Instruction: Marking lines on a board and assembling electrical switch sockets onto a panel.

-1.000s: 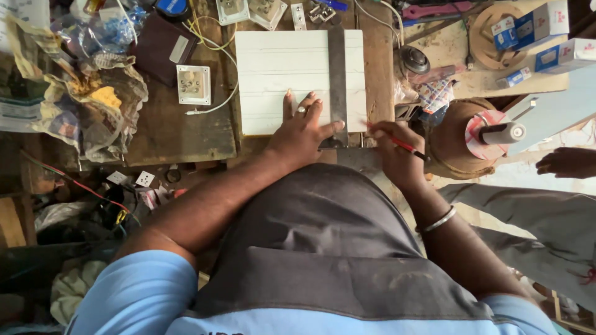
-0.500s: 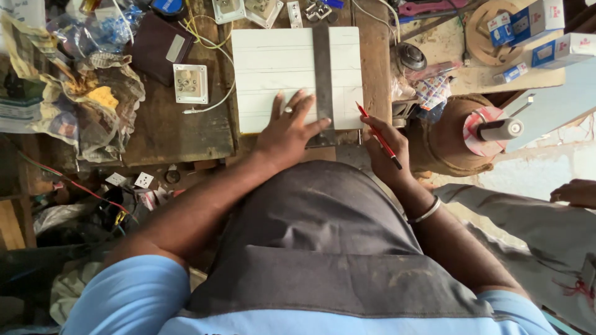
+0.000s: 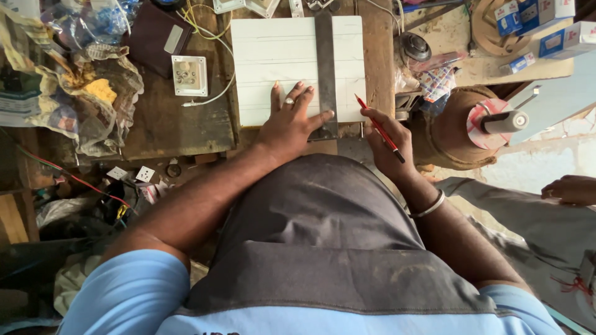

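White board (image 3: 282, 62) flat on the wooden workbench (image 3: 180, 127), faint ruled lines across its face, near edge at the bench's front. Metal straightedge (image 3: 325, 68) laid across the board from far edge to near edge, right of its middle, lower end overhanging the front of the bench.

Left hand (image 3: 290, 127) pressed palm-down on the board's near part — 4 fingers (image 3: 276, 93) fanned out over the white surface just left of the straightedge, thumb stretched sideways with its tip touching the metal strip. Ring on 1 finger.

Right hand (image 3: 388, 139) just off the board's near right corner, fingers closed in a pinch around a red pencil (image 3: 379, 128); pencil slanted, tip up toward the board's right edge, apparently just short of it — contact impossible to tell. Metal bangle (image 3: 429, 206) on that wrist.

Left of the board: white square switch plate (image 3: 189, 75) with a white cable (image 3: 217, 56) looping past it, crumpled plastic bags (image 3: 93, 93) beyond. Right of the bench: small cartons (image 3: 546, 25), and another person's hand (image 3: 571, 189) at the frame edge, well apart.
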